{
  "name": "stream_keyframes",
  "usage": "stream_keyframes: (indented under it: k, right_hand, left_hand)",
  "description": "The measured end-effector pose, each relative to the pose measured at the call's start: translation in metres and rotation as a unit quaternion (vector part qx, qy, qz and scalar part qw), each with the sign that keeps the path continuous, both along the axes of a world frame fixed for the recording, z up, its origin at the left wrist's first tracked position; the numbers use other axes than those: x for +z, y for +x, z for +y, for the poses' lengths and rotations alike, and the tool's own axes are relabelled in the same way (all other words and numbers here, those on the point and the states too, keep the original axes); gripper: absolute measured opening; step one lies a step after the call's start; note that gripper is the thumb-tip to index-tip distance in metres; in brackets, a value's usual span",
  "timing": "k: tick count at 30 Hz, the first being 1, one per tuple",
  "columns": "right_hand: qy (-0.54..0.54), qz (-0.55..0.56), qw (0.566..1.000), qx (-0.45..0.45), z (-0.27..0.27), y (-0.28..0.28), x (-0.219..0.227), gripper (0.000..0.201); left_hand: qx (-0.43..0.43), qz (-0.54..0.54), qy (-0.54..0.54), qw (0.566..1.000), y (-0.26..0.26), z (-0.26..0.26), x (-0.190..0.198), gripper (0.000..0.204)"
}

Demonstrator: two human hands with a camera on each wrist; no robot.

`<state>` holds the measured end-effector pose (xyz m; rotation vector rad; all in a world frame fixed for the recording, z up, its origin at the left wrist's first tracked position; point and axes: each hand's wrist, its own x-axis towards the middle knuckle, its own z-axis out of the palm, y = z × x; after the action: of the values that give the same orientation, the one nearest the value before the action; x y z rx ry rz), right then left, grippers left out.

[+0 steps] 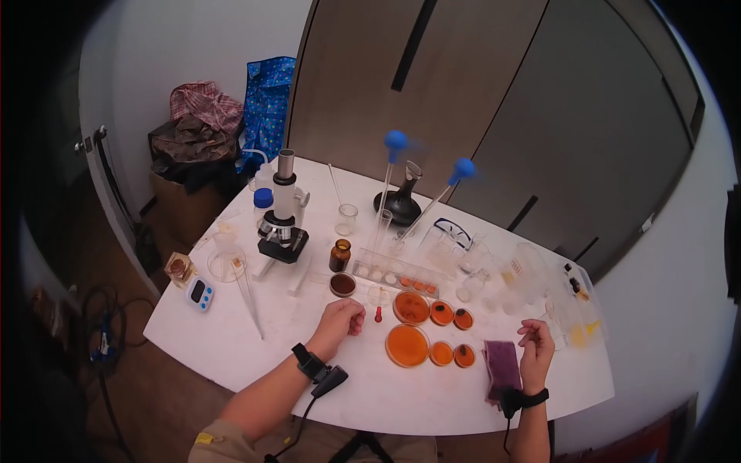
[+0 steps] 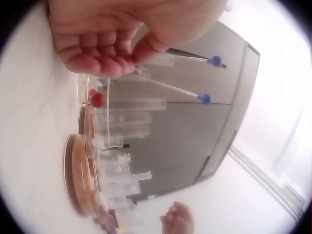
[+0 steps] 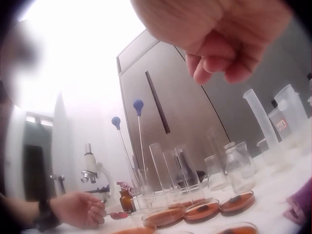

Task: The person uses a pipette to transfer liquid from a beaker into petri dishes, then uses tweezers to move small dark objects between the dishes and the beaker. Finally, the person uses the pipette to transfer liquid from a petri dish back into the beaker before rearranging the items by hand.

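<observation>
My left hand point(image 1: 336, 328) is over the table's near left-middle, fingers loosely curled and thumb by the fingertips; nothing shows in it in the left wrist view. Just right of it is a small red rubber bulb point(image 1: 378, 315). Beyond the fingers sits a small dish of dark red-brown liquid point(image 1: 343, 285). My right hand point(image 1: 535, 351), fingers loosely bent, hovers beside a folded purple cloth point(image 1: 503, 366); no held thing shows in the right wrist view. Between the hands are two large orange-filled petri dishes point(image 1: 407, 345) and several small ones point(image 1: 441, 353), some with dark lumps.
A microscope point(image 1: 283, 216), a brown bottle point(image 1: 340, 255) and a clear rack point(image 1: 397, 278) stand farther back. Two tall glass rods with blue bulbs point(image 1: 395, 140) rise near a black flask point(image 1: 399, 204). Glassware point(image 1: 472, 285) crowds the right; a timer point(image 1: 199, 295) and tweezers point(image 1: 248, 301) lie left.
</observation>
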<state>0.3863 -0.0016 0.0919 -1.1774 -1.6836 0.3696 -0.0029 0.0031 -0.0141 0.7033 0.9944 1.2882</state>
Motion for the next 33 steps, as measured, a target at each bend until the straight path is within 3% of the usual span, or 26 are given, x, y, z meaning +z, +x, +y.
stream_keyframes:
  k: [4, 13, 16, 18, 19, 21, 28, 33]
  right_hand:
    - [0.005, 0.059, 0.998, -0.017, -0.006, 0.021, -0.007, 0.031]
    - [-0.092, 0.208, 0.973, 0.028, 0.012, 0.049, -0.041, 0.019]
    - [-0.140, 0.282, 0.949, 0.029, 0.021, 0.059, -0.058, 0.015]
    - [-0.258, 0.315, 0.913, 0.016, 0.025, 0.064, -0.066, 0.014]
    - [-0.258, 0.316, 0.913, 0.014, 0.025, 0.067, -0.072, 0.014]
    - [-0.309, 0.191, 0.931, 0.035, 0.024, 0.069, -0.079, 0.018]
    - [-0.287, 0.095, 0.952, 0.043, 0.019, 0.059, -0.075, 0.017]
    - [-0.268, 0.101, 0.956, 0.060, 0.020, 0.044, -0.049, 0.017]
  left_hand:
    - [0.004, 0.000, 0.004, 1.000, -0.001, -0.002, 0.001, 0.017]
    - [0.005, 0.005, 0.006, 1.000, -0.002, -0.003, 0.005, 0.015]
    - [0.008, 0.005, 0.017, 1.000, -0.002, -0.003, 0.004, 0.019]
    - [-0.001, 0.015, 0.031, 0.999, -0.004, -0.003, 0.002, 0.021]
    - [-0.003, 0.017, 0.031, 0.999, -0.005, -0.003, 0.001, 0.021]
    - [-0.013, 0.030, 0.023, 0.999, -0.005, -0.004, 0.003, 0.021]
    - [0.012, 0.040, -0.009, 0.999, 0.002, -0.003, 0.014, 0.013]
    - [0.014, 0.031, -0.006, 0.999, 0.001, -0.004, 0.014, 0.011]
